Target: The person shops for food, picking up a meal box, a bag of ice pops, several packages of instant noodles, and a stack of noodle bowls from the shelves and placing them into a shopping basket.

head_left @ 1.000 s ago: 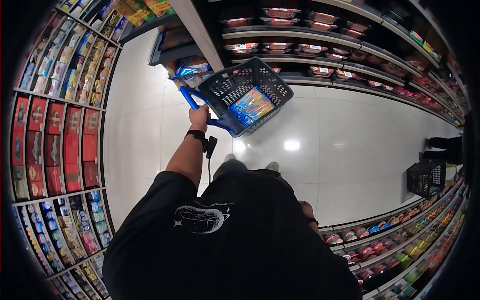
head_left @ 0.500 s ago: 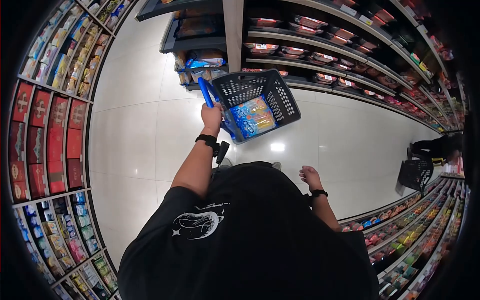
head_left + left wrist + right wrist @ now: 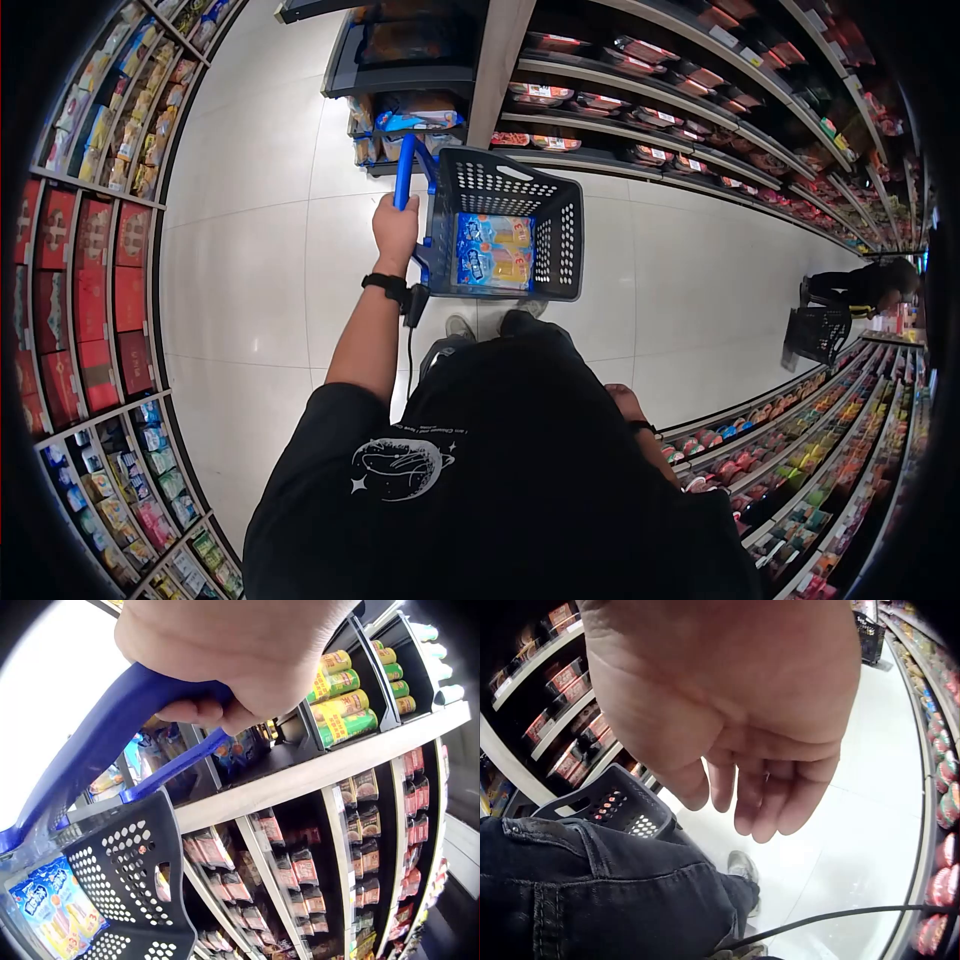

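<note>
Left hand (image 3: 395, 226) was wrapped tight round blue handle (image 3: 404, 172), arm stretched forward. Basket (image 3: 566, 245) sat at end of that handle, out ahead of feet, over white floor (image 3: 250, 280), close to shelves of packed trays (image 3: 640, 110). Blue-and-yellow packet (image 3: 492, 250) lay flat in basket bottom. Right hand (image 3: 731, 712) hung beside jeans (image 3: 592, 889), fingers (image 3: 765, 806) loosely curled, slightly apart, holding nothing. Second basket (image 3: 815, 335) stood well off down aisle.
</note>
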### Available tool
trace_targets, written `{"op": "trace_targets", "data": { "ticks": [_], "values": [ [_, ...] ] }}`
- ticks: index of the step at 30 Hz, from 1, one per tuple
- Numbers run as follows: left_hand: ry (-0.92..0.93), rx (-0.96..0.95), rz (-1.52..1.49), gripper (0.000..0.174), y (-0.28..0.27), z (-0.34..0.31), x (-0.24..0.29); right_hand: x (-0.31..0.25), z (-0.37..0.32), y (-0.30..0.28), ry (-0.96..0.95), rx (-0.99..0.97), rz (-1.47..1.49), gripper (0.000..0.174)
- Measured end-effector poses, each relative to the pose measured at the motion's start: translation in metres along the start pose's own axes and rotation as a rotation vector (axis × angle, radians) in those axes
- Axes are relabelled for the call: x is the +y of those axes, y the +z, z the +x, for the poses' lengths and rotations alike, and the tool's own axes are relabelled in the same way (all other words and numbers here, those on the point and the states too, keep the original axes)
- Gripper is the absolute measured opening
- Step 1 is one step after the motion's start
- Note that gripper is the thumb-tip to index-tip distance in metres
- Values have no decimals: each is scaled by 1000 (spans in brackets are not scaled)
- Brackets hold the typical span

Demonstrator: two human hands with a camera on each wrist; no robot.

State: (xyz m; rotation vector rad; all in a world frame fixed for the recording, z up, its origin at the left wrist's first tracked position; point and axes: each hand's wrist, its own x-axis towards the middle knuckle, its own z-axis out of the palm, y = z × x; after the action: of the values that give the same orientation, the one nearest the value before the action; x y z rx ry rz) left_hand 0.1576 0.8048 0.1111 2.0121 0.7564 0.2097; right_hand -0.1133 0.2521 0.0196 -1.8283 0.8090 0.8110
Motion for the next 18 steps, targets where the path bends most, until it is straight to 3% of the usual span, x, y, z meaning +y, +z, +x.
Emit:
{"op": "trace_targets", "data": {
  "ticks": [2, 3, 5, 6, 7, 10, 11, 12, 15, 18],
  "values": [
    [-1, 48, -42, 29, 2, -2, -3, 49, 45, -5, -259, -96, -69, 19],
    [0, 44, -31, 29, 3, -5, -6, 53, 56, -5, -253, -101, -61, 19],
    [-6, 114, -71, 26, -1, -11, -6, 46, 77, 1, -413, -170, -128, 21],
    [-24, 124, -81, 25, -4, -17, -5, 39, 89, 5, -334, -167, -108, 23],
    [-9, 156, -101, 25, -4, -21, -14, -12, 71, 15, 60, -113, 190, 23],
    [-107, 219, -92, 21, -4, -38, -39, -103, 93, 35, 32, -82, 123, 18],
    [-60, 253, -107, 20, -2, -41, -51, -120, 105, 39, -3, -94, 92, 18],
    [-167, 220, -226, 18, -8, -50, -34, -136, 120, 42, -13, -107, 91, 18],
    [-251, 9, -509, 13, -22, -61, -20, -174, 159, 54, -56, -200, 119, 22],
    [-300, -70, -526, 13, -30, -54, -21, -215, 187, 65, -89, -265, 59, 22]
  ]
}}
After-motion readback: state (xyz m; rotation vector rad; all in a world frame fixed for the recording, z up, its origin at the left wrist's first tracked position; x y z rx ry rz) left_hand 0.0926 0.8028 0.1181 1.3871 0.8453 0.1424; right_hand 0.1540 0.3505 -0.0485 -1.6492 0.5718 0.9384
